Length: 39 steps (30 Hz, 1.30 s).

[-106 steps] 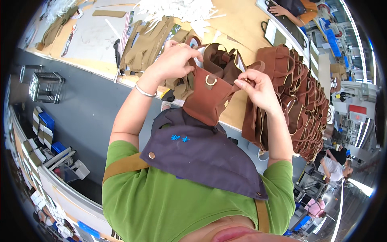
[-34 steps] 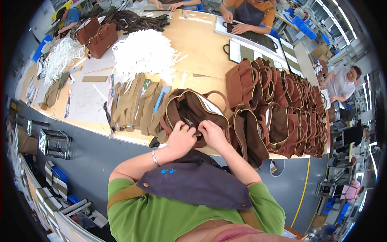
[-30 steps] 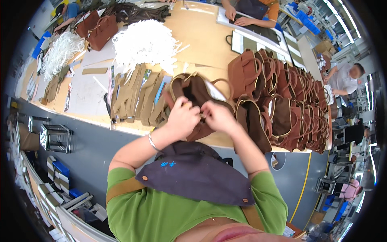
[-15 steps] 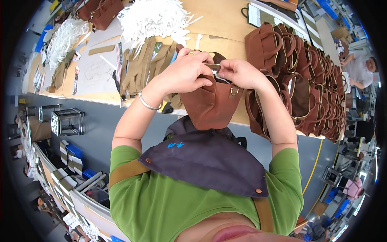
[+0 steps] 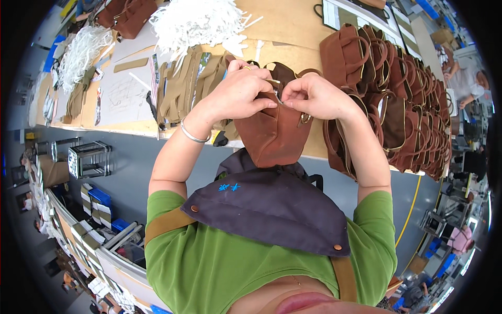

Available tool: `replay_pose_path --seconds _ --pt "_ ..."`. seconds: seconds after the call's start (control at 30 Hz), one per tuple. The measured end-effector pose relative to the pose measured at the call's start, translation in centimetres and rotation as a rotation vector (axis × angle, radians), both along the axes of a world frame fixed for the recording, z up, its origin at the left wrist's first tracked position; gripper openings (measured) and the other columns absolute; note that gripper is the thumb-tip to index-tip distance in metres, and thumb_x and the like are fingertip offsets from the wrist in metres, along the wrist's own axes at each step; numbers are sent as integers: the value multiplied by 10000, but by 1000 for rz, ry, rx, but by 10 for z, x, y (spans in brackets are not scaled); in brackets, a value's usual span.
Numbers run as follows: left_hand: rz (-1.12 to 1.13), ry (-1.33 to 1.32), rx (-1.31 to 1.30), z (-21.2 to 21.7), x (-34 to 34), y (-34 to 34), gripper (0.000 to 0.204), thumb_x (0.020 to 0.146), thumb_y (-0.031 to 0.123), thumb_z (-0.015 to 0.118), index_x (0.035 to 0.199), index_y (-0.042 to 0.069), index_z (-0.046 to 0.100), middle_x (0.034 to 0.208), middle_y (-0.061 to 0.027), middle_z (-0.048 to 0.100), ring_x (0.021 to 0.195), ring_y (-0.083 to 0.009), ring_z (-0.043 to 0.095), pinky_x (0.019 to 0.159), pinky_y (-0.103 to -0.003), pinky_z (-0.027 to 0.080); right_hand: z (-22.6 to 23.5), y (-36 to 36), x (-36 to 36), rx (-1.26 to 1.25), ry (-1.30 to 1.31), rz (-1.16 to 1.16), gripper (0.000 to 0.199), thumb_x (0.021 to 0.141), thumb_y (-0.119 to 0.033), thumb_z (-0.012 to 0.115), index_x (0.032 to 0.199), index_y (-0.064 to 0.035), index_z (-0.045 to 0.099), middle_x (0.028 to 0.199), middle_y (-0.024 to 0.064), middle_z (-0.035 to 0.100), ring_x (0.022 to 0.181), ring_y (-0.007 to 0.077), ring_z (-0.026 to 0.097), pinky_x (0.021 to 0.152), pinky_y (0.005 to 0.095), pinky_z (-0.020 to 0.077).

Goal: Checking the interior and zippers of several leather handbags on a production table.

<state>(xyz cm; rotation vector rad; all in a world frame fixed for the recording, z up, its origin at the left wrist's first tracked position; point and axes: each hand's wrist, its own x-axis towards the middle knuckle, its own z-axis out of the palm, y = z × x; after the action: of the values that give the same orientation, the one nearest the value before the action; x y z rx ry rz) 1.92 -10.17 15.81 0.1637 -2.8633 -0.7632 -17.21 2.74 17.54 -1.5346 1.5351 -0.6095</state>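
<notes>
A brown leather handbag (image 5: 272, 138) stands at the near edge of the table, its zippered mouth facing up. My left hand (image 5: 243, 91) grips the bag's upper left rim, thumb outside and fingers over the zipper edge. At the right side of the opening, my right hand (image 5: 314, 97) pinches the rim with thumb and forefinger, just above a metal ring on the bag's side. The dark lining shows between the hands. What lies deeper inside is hidden.
Rows of similar brown handbags (image 5: 392, 99) crowd the table on the right. Olive-brown strips (image 5: 180, 89) lie to the left, below a heap of white strips (image 5: 196, 26). A metal stool (image 5: 90, 159) stands on the floor at left; other people work at far right.
My right hand has shifted slightly right and opened up its finger posture while pinching the rim. The zipper edge between the hands has dropped, and more dark lining shows.
</notes>
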Motion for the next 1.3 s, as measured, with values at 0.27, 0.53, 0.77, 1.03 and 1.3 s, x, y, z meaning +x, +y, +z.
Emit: replay_pose_path --seconds 0.27,0.53,0.77,1.03,1.3 --pt "-19 46 -41 -1 0 0 155 779 244 761 805 93 736 912 -28 620 913 -205 562 931 -394 292 -1 3 1 -14 20 -41 93 820 -54 665 886 11 682 717 26 640 657 87 546 613 265 465" --pt "-21 40 -68 -2 -2 0 169 789 255 748 803 87 736 909 -30 619 917 -210 563 936 -399 294 3 4 7 7 79 -63 105 812 -56 656 883 13 690 689 39 641 643 93 560 613 269 472" --pt "-20 -35 -60 3 -3 0 172 796 260 746 821 90 749 946 -39 643 954 -212 577 950 -399 295 5 4 6 49 92 -50 151 830 -113 662 940 -26 720 800 74 712 718 137 643 688 303 524" --pt "-41 -17 -40 1 -2 -4 195 797 277 748 830 85 747 953 -40 645 954 -214 585 943 -401 299 2 5 7 56 38 -71 145 832 -105 665 938 -19 716 771 63 699 683 123 621 660 296 515" --pt "-88 -4 -64 -1 -5 -8 245 825 313 721 907 83 748 857 -44 608 920 -214 583 946 -441 292 -3 6 7 50 11 -94 137 833 -97 666 925 -8 713 753 56 690 681 108 610 651 289 508"
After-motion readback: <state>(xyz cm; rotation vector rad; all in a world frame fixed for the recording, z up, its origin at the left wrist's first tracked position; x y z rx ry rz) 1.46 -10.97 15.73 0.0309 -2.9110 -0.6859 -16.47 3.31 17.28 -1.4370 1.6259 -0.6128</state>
